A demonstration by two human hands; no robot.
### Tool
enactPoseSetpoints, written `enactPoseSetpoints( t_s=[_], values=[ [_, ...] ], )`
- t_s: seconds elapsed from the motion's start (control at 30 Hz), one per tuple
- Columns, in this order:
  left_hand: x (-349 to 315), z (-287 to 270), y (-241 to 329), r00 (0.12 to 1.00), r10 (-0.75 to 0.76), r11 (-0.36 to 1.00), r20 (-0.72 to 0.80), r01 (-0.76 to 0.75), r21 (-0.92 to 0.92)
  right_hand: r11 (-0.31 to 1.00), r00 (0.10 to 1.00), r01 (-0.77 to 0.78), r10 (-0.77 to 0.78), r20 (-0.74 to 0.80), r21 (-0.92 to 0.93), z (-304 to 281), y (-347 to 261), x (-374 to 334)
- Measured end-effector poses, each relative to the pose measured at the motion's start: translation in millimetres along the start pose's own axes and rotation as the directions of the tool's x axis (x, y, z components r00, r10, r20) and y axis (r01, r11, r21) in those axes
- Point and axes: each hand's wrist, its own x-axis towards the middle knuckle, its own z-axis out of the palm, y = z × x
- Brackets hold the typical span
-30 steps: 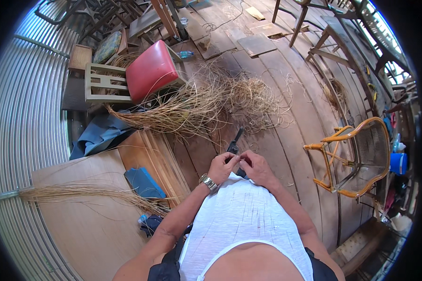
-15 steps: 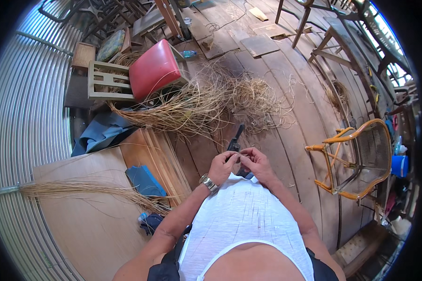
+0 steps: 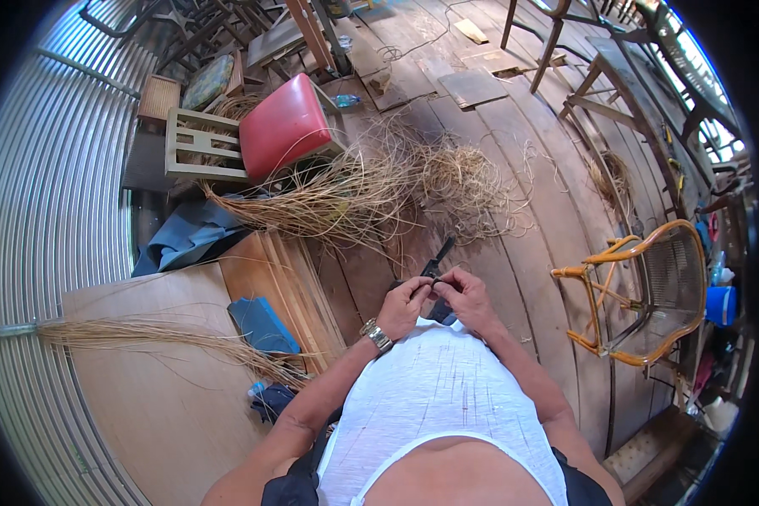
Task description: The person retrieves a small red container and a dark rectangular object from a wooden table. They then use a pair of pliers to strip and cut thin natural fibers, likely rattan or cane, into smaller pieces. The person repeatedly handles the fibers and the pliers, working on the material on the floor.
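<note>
My left hand (image 3: pixel 403 305), with a metal watch (image 3: pixel 378 335) on its wrist, meets my right hand (image 3: pixel 466 298) in front of my white shirt (image 3: pixel 434 388). The fingertips of both hands are pinched close together. Whatever they grip is too small and too covered to name. Just beyond the fingers a dark, narrow, bar-like thing (image 3: pixel 441 253) slants up and to the right. Its lower end disappears near my hands, and I cannot tell whether they touch it.
Loose cane strands (image 3: pixel 337 198) lie tangled on the plank floor (image 3: pixel 557 253) ahead. A red-seated chair (image 3: pixel 285 128) stands beyond them. Another strand bundle (image 3: pixel 156 332) crosses a wooden board (image 3: pixel 143 388) at left, near a blue piece (image 3: pixel 263 325). To the right is a rattan chair (image 3: pixel 603 261).
The dark bar-like thing leans further right and its tip sits lower. My hands stay together, with small finger shifts. The whole view has moved slightly.
</note>
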Motion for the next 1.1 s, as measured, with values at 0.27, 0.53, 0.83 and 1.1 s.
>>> enactPoseSetpoints(
  t_s=[0.27,0.53,0.83,1.1],
  values=[
    [-4.1,-4.8,2.6,0.99,-0.009,1.0,-0.143,0.007,-0.016,0.98,0.998,0.034,-0.023,-0.058,0.194,-14.1,-9.7,1.7],
    [-5.5,-11.1,17.1,0.979,0.147,0.948,-0.144,-0.098,0.304,0.993,0.993,0.114,-0.113,-0.046,0.026,-37.9,-20.7,-1.2],
    [2.8,-7.7,23.9,0.997,0.061,0.98,-0.041,-0.052,0.19,0.957,0.968,0.248,-0.252,-0.004,-0.148,-47.3,-47.3,13.0],
    [13.7,6.5,18.9,0.953,-0.227,0.551,0.202,0.297,-0.78,0.713,0.99,-0.039,0.121,-0.069,0.7,-35.2,-22.0,5.9]
  ],
)
